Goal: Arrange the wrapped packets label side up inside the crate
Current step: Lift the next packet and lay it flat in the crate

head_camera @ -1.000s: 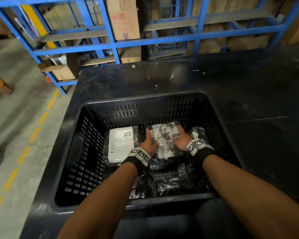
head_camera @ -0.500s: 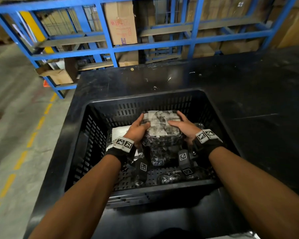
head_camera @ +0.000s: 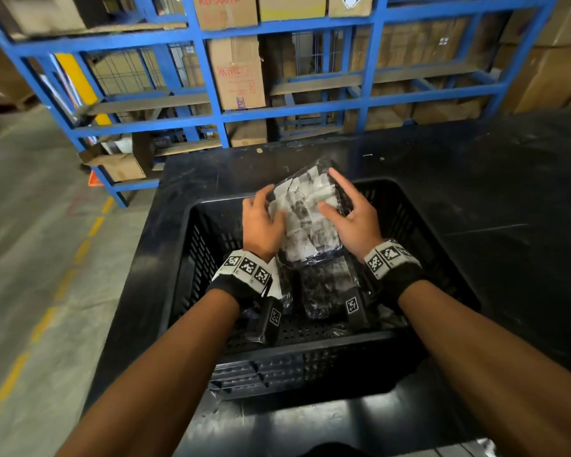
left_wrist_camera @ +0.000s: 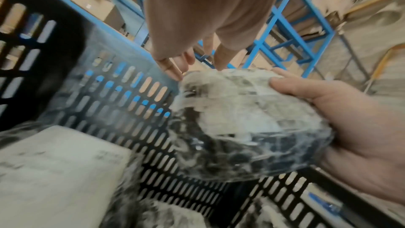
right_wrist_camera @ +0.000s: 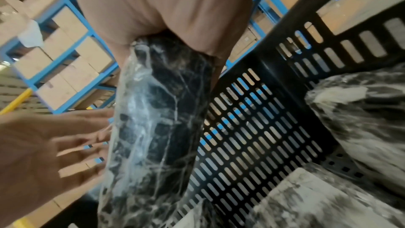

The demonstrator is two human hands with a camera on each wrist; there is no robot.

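Both hands are on a wrapped packet (head_camera: pixel 305 222) raised over the far rim of the black crate (head_camera: pixel 192 255) and tilted up on end. Clear film covers its black and white contents. My right hand (head_camera: pixel 335 192) grips its right edge, thumb on the near face. My left hand (head_camera: pixel 264 206) touches the left edge with spread, fairly straight fingers (right_wrist_camera: pixel 83 145). In the left wrist view the packet (left_wrist_camera: pixel 241 119) sits in the right hand (left_wrist_camera: pixel 350 127). A packet with a white label (left_wrist_camera: pixel 54 162) up lies on the crate floor, and another packet (head_camera: pixel 323 285) lies below the raised one.
The crate stands on a black table (head_camera: pixel 491 209). Blue steel racking (head_camera: pixel 211 117) with cardboard boxes (head_camera: pixel 236 72) runs behind the table. A concrete floor with a dashed yellow line (head_camera: pixel 47 318) lies to the left. A further wrapped packet (right_wrist_camera: pixel 361 110) rests against the crate's right wall.
The packet has risen from the crate floor to above the far rim and tipped up on end. Both hands rose with it, and the left fingers have spread out.
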